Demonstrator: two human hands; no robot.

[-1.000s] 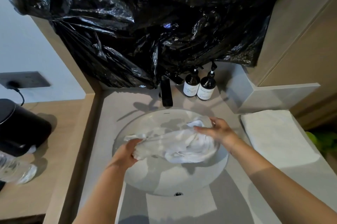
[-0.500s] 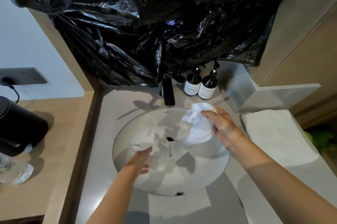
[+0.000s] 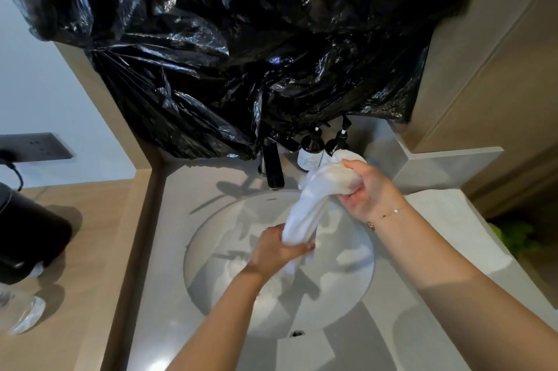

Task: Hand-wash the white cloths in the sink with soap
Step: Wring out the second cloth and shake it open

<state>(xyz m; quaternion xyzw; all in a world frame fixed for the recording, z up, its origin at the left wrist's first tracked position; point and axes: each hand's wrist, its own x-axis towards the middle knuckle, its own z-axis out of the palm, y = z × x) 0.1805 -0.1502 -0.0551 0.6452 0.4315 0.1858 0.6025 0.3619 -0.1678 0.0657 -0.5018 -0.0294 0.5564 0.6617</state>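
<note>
both hands [image 3: 367, 194] grip one white cloth [image 3: 308, 207] over the sink [image 3: 341, 304]

Illumination is moderate and uneven: hard-edged shadows of both forearms fall across the sink [image 3: 208, 237] basin and the grey countertop [image 3: 392, 340], indicating a strong source above and behind the camera. Specular glare streaks the crumpled black plastic sheet [image 3: 241, 53], whose upper folds sink into near-black without detail, while the white cloth [image 3: 314, 198] is close to overexposed. Wide-angle distortion bends wall and counter lines toward the frame edges, and the clear bottle [image 3: 21, 310] at the lower left is soft and smeared.
</note>
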